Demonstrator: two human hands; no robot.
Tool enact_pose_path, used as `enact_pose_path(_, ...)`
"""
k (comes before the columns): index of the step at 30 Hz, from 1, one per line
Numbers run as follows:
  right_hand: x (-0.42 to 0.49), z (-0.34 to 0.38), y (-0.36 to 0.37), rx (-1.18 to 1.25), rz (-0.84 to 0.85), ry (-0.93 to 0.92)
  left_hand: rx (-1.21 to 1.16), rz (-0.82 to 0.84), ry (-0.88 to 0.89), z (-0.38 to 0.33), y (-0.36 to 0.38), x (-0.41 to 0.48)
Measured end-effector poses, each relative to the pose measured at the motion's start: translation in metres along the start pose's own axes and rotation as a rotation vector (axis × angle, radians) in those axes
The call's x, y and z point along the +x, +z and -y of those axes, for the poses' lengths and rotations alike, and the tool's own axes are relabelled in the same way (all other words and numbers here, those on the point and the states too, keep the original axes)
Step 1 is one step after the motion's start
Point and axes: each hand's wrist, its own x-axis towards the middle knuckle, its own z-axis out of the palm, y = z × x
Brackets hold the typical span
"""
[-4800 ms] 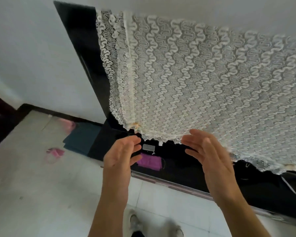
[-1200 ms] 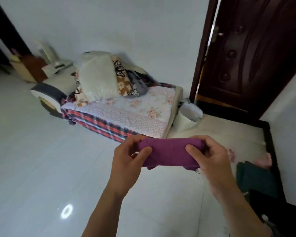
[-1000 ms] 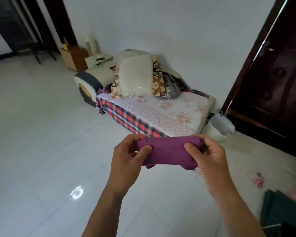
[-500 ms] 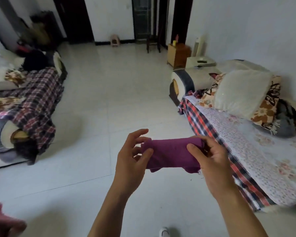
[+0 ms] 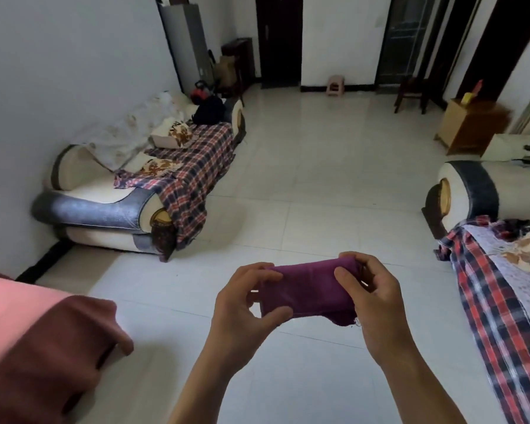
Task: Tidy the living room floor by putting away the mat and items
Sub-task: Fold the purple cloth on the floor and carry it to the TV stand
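Observation:
A folded purple cloth hangs in front of me at chest height, above the white tiled floor. My left hand pinches its left end between thumb and fingers. My right hand grips its right end, thumb across the front and fingers curled behind. A frayed corner of the cloth droops below my right thumb.
A cream and blue sofa with a plaid blanket stands along the left wall. A second sofa with a plaid and floral cover is at the right. A pink and maroon fabric fills the lower left. A wooden cabinet, chair and small stool stand far back.
My view has swung left across the room, from the right sofa to the open floor and the left sofa. Both hands keep hold of the purple cloth; my left fingers have closed on it.

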Motion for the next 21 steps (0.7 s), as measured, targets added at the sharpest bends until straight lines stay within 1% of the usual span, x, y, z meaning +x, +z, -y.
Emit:
enact_pose_path(4,0.035,-0.014,0.040,-0.028,0.084,0.031,0.002,-0.040,-0.054,0.027,-0.028,0.020)
enact_pose_path(8,0.070,-0.025,0.089,-0.045,0.112,0.060,0.141,-0.051,-0.054,0.056,-0.061,0.049)
enact_pose_path(11,0.095,-0.029,0.127,-0.017,0.095,0.084,0.212,-0.030,-0.004,0.079,-0.086,0.081)
enact_pose_path(14,0.123,-0.026,0.168,-0.008,0.076,0.085,0.221,-0.046,0.054,0.097,-0.113,0.117)
enact_pose_path(17,0.147,-0.026,0.199,-0.021,0.087,0.056,0.237,-0.100,0.109,0.108,-0.136,0.149)
enact_pose_path(21,0.171,-0.032,0.234,-0.032,0.140,-0.019,0.219,-0.127,0.169,0.124,-0.169,0.189)
